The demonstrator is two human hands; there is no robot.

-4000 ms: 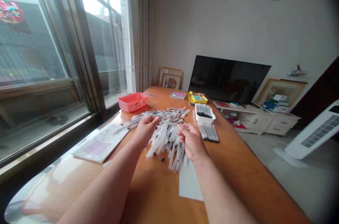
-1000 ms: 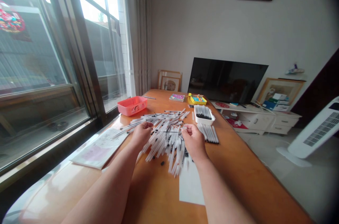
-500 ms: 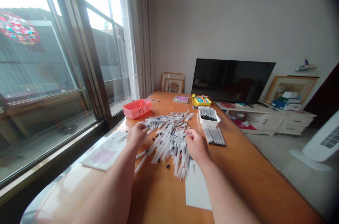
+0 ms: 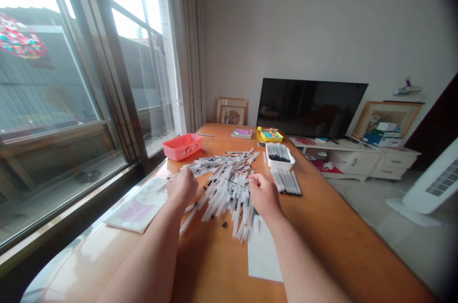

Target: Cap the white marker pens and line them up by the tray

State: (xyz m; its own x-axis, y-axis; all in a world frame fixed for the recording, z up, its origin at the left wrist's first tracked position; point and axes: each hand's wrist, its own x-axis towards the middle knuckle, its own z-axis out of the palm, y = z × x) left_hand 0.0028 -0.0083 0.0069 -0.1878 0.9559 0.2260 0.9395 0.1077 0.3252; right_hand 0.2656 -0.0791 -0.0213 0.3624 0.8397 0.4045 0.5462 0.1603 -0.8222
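Note:
A loose pile of translucent pen barrels (image 4: pixel 223 191) with dark tips spreads over the wooden table between my hands. At the pile's left edge my left hand (image 4: pixel 182 185) is closed, and a thin, pale pen barrel (image 4: pixel 171 177) seems to poke out from its far side. My right hand (image 4: pixel 264 193) is pinched closed at the right side of the pile; whatever its fingertips hold is too small to make out. Small black caps (image 4: pixel 223 224) lie near the pile. Just right of my right hand is a neat row of pens (image 4: pixel 286 182), black ends toward me.
A white tray (image 4: pixel 282 165) of pens stands behind the row. Beyond the pile at left is a red plastic box (image 4: pixel 179 149). A booklet (image 4: pixel 134 212) lies left, and white paper (image 4: pixel 263 260) under my right forearm. Farther back are a yellow box (image 4: pixel 272 138) and a book (image 4: pixel 241 133).
My left hand has shifted slightly and turned, still closed. My right hand stays pinched at the pile's right side. The whole view has moved a little.

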